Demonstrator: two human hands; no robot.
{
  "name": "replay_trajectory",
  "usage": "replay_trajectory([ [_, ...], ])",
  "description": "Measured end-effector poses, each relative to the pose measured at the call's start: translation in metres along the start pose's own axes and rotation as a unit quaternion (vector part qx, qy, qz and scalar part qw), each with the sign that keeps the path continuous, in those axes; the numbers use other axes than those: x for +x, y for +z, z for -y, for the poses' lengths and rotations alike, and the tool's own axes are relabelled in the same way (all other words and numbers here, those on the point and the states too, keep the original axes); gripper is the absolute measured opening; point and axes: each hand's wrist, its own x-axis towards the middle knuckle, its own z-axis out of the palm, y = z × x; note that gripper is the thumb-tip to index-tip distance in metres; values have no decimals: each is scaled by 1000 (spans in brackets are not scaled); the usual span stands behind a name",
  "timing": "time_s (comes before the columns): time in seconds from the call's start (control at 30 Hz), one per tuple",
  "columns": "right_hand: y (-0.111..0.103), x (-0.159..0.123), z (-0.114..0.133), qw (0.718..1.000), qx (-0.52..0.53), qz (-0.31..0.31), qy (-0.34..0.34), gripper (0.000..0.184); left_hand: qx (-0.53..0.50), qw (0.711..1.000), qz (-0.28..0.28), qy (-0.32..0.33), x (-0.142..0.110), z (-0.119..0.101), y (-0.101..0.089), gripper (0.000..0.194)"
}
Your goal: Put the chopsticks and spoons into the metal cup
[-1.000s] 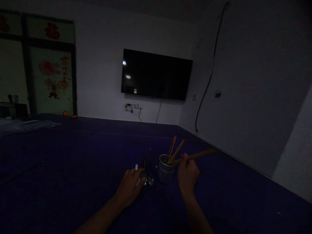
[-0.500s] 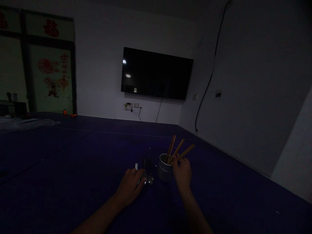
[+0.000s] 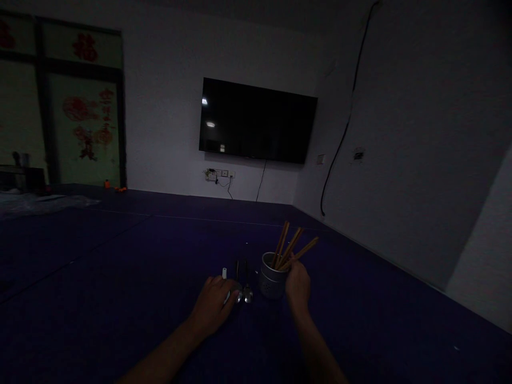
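A grey cylindrical cup (image 3: 272, 282) stands upright on the dark blue surface, with several wooden chopsticks (image 3: 291, 246) leaning out of it to the right. My right hand (image 3: 298, 284) is curled against the cup's right side, its fingertips by the rim just under the lowest chopsticks; some fingers are hidden behind the cup. My left hand (image 3: 214, 301) lies over a white-handled utensil (image 3: 224, 273), whose other end it covers. Its thumb reaches to a metal spoon (image 3: 238, 292), with fingers and thumb apart. Another spoon (image 3: 248, 293) lies between that one and the cup.
The blue surface (image 3: 168, 256) runs back to the wall. A television (image 3: 258, 120) hangs there above several sockets (image 3: 220, 174) and cables. Clear plastic sheeting (image 3: 52, 202) lies at the far left, with small orange things (image 3: 120, 189) beyond it. A black cable (image 3: 340, 138) hangs on the right wall.
My right hand has brought the chopsticks leftward and down into the cup, then loosened from them and slid to the cup's side. My left hand has stayed over the utensils.
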Motion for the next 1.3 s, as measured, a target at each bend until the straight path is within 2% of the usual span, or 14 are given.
replay_trajectory([
  [0.1, 1, -4, 0, 999, 16, -32, -7, 50, 4, 1000, 5, -3, 0, -3, -2, 38],
  [0.53, 5, 0, -1, 993, 101, -39, 56, 52, 6, 1000, -3, -4, 1, 1, 1, 36],
  [0.8, 3, 1, 0, 986, 146, -43, 65, 55, 7, 1000, 0, -1, 1, 0, -1, 36],
  [1.1, 1, -1, 4, 989, 126, -34, 72, 59, 17, 1000, 0, -4, 0, 1, 0, 38],
  [1.3, -3, -3, 9, 992, 118, -16, 52, 61, 10, 1000, 10, -11, 1, 0, 0, 35],
])
